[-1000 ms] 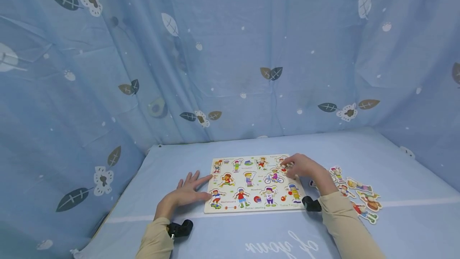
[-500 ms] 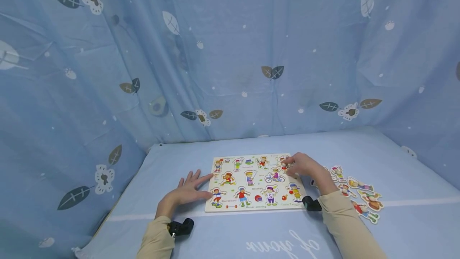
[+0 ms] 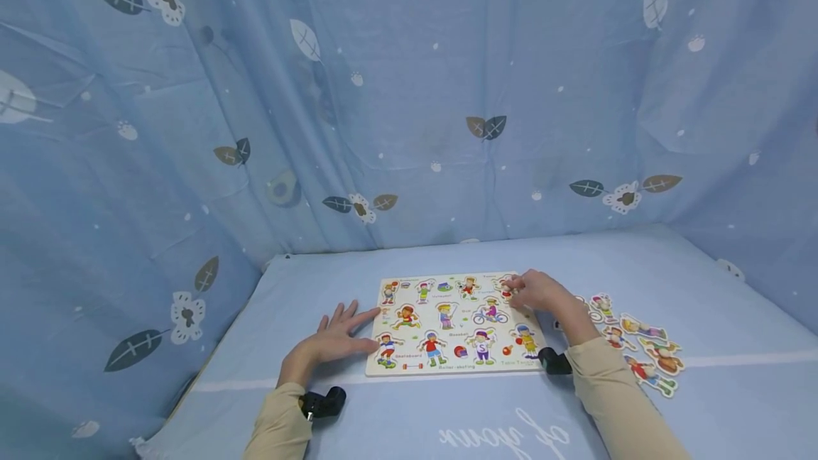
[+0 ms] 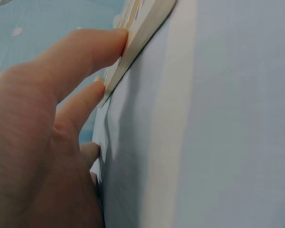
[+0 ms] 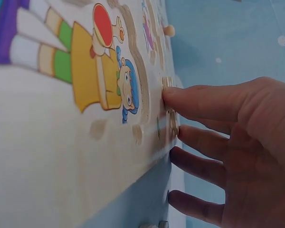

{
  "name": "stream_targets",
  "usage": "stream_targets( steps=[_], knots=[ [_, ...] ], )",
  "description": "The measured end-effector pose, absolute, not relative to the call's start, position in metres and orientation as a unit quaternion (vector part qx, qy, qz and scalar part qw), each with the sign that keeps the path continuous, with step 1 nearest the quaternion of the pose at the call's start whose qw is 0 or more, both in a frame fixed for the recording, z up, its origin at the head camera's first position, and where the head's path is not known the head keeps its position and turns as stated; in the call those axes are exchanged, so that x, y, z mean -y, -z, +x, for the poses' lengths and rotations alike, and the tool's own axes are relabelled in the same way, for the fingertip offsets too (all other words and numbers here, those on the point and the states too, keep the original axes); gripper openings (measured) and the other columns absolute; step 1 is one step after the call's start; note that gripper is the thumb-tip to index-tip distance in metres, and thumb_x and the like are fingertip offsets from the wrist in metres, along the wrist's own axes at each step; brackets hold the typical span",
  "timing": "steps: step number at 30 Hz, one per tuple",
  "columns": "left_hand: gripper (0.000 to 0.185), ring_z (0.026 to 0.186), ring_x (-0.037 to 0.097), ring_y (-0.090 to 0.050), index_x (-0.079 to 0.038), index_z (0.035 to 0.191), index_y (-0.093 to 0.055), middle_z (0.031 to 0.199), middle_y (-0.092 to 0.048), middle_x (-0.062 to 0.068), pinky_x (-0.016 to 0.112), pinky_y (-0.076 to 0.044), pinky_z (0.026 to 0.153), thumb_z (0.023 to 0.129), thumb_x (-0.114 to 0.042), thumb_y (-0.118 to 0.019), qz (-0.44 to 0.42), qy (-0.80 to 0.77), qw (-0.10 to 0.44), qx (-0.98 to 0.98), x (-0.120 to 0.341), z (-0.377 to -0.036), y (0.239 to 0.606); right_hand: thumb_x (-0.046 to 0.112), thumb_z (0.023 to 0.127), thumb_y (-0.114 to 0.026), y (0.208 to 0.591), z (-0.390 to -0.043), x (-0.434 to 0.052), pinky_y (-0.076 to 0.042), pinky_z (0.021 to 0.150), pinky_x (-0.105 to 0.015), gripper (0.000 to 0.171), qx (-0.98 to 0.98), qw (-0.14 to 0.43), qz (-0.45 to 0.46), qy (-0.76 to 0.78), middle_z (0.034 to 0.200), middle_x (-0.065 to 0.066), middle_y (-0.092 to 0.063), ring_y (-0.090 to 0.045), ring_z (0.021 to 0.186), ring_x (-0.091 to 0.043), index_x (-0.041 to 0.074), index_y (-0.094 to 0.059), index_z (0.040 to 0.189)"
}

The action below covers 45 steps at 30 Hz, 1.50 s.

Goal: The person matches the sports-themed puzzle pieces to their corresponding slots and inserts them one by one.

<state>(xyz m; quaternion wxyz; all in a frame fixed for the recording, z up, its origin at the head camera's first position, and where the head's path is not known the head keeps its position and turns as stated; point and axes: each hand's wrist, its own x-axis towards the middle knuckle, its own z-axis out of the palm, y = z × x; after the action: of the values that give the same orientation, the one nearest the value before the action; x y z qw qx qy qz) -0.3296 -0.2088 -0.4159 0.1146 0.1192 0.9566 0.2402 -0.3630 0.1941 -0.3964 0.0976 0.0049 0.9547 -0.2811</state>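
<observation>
A wooden peg puzzle board (image 3: 447, 369) with cartoon sports figures lies flat on the blue cloth. My left hand (image 3: 332, 339) rests beside its left edge, with straight fingers (image 4: 85, 52) pressing against the board's rim (image 4: 142, 28). My right hand (image 3: 540, 293) lies over the board's far right corner. Its fingers (image 5: 199, 102) are stretched out, and the index tip touches a small peg on the piece there (image 5: 167, 85). The thumb is hidden. A table-tennis figure (image 5: 99, 66) sits in the board just nearer than that fingertip.
Several loose cut-out figure pieces (image 3: 642, 350) lie on the cloth to the right of the board. Blue leaf-print curtains (image 3: 409, 126) close in the back and both sides. A black wrist camera (image 3: 322, 403) sits on each forearm.
My right hand has shifted slightly at the board's far right corner, its fingers flattening over the piece. The left hand and the board have stayed in place.
</observation>
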Motion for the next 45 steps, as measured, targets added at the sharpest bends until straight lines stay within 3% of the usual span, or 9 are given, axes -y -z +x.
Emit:
stream_targets(
  steps=[9,16,25,29,31,35,39,41,45],
  knots=[
    [0.084,0.150,0.045,0.003,-0.025,0.152,-0.042,0.164,-0.012,0.022,0.065,0.002,0.118,0.079,-0.056,-0.069,0.125,-0.246,0.117,-0.954,0.208,-0.329,0.417,0.014,0.087,-0.068,0.396,-0.365,-0.197,-0.040,0.108,-0.055,0.053,-0.956,0.100,-0.006,0.276,0.150,-0.024,-0.042,-0.042,0.135,-0.046,-0.001,-0.056,0.137],
    [0.083,0.150,0.047,0.001,-0.024,0.151,-0.043,0.164,-0.013,0.023,0.067,0.001,0.117,0.079,-0.055,-0.069,0.127,-0.246,0.116,-0.954,0.206,-0.329,0.415,0.009,0.082,-0.070,0.392,-0.366,-0.195,-0.046,0.084,-0.041,0.054,-0.956,0.097,-0.003,0.276,0.141,-0.028,-0.051,-0.054,0.101,-0.032,-0.001,-0.059,0.134],
    [0.083,0.151,0.044,0.003,-0.026,0.152,-0.042,0.164,-0.012,0.021,0.065,0.002,0.118,0.079,-0.056,-0.069,0.125,-0.249,0.119,-0.953,0.208,-0.332,0.414,0.005,0.080,-0.068,0.384,-0.371,-0.189,-0.041,0.074,-0.036,0.051,-0.958,0.093,0.000,0.273,0.141,-0.026,-0.052,-0.053,0.095,-0.029,-0.004,-0.061,0.130],
    [0.082,0.151,0.043,0.003,-0.027,0.152,-0.042,0.165,-0.012,0.020,0.065,0.002,0.118,0.080,-0.056,-0.069,0.124,-0.248,0.119,-0.953,0.209,-0.333,0.415,-0.001,0.082,-0.059,0.388,-0.374,-0.187,-0.035,0.062,-0.030,0.012,-0.963,0.059,-0.020,0.264,0.098,-0.020,-0.063,-0.044,0.070,-0.021,0.001,-0.070,0.088],
    [0.082,0.151,0.044,0.003,-0.028,0.152,-0.041,0.164,-0.012,0.020,0.065,0.001,0.118,0.080,-0.056,-0.069,0.127,-0.248,0.118,-0.953,0.210,-0.333,0.416,-0.004,0.082,-0.055,0.391,-0.376,-0.187,-0.032,0.059,-0.029,0.017,-0.966,0.043,-0.029,0.254,0.086,-0.014,-0.057,-0.037,0.063,-0.019,0.008,-0.058,0.069],
    [0.082,0.151,0.044,0.002,-0.028,0.152,-0.041,0.164,-0.013,0.020,0.065,0.001,0.118,0.080,-0.056,-0.069,0.124,-0.244,0.118,-0.955,0.210,-0.332,0.415,-0.003,0.082,-0.053,0.393,-0.376,-0.188,-0.033,0.060,-0.031,0.023,-0.970,0.038,-0.034,0.238,0.086,-0.013,-0.056,-0.040,0.064,-0.020,0.010,-0.053,0.064],
    [0.083,0.150,0.045,0.002,-0.026,0.152,-0.042,0.164,-0.012,0.021,0.066,0.001,0.118,0.079,-0.054,-0.069,0.122,-0.244,0.121,-0.954,0.209,-0.328,0.412,0.003,0.090,-0.051,0.395,-0.373,-0.188,-0.045,0.069,-0.037,0.015,-0.973,0.062,-0.043,0.219,0.096,-0.021,-0.060,-0.053,0.076,-0.029,0.002,-0.065,0.084],
    [0.083,0.150,0.046,0.002,-0.025,0.152,-0.042,0.164,-0.012,0.022,0.066,0.002,0.117,0.079,-0.054,-0.069,0.123,-0.245,0.122,-0.954,0.209,-0.327,0.412,0.006,0.093,-0.050,0.397,-0.370,-0.189,-0.050,0.087,-0.049,0.030,-0.974,0.075,-0.049,0.207,0.117,-0.028,-0.061,-0.059,0.100,-0.041,-0.002,-0.068,0.115],
    [0.084,0.150,0.045,0.003,-0.026,0.152,-0.041,0.164,-0.011,0.021,0.066,0.002,0.117,0.079,-0.056,-0.069,0.122,-0.245,0.123,-0.954,0.210,-0.328,0.411,0.009,0.095,-0.048,0.393,-0.365,-0.189,-0.028,0.112,-0.065,0.051,-0.974,0.091,-0.072,0.194,0.152,-0.027,-0.038,-0.027,0.140,-0.053,0.002,-0.047,0.145]
  ],
)
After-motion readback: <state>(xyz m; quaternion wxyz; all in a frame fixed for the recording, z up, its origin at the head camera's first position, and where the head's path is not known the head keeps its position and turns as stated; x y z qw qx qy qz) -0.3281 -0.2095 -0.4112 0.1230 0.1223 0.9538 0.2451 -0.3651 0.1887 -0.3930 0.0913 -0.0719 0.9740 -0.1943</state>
